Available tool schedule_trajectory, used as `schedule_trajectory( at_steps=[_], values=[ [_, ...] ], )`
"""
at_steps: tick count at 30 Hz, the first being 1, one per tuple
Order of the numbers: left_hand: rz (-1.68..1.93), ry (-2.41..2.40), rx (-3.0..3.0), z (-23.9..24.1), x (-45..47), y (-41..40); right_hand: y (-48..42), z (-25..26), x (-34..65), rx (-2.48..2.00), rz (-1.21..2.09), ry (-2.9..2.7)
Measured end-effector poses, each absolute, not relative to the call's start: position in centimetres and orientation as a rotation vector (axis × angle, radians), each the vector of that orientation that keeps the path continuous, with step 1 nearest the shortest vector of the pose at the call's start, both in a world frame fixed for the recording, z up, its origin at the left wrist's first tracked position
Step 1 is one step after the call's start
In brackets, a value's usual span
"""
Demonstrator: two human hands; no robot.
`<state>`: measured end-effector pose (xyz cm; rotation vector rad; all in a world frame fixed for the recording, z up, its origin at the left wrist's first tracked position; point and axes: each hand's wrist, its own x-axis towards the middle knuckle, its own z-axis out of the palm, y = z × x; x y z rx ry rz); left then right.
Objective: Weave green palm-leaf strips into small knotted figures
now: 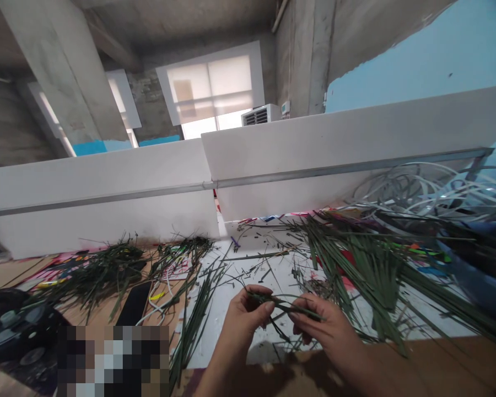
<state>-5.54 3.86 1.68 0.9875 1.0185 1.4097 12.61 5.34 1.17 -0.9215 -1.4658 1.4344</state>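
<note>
My left hand (252,311) pinches several narrow green leaf strips (281,304) between thumb and fingers. The other side of the same strips is gripped by my right hand (324,322), a short way to the right. One strip bows up in a thin curve between the hands, and loose ends hang below. Whether the strips are knotted or woven I cannot make out. Under my hands lies a white board (235,281) strewn with green clippings. A bundle of long leaf strips (200,309) rests left of my left hand.
Fan-shaped palm leaves (374,270) spread to the right, near a blue basin (479,270) and tangled white strips (413,190). On the left are a heap of green scraps (107,267), a dark phone (134,303) and a white cable (155,300). A white partition (314,149) stands behind.
</note>
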Motion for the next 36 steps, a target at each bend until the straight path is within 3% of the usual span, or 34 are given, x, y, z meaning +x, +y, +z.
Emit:
schedule_trajectory(
  at_steps=[36],
  values=[
    [1.473, 1.118, 0.878, 2.35, -5.47, 3.99, 5.2, 0.74, 12.47, -0.965, 1.429, -1.364]
  ],
)
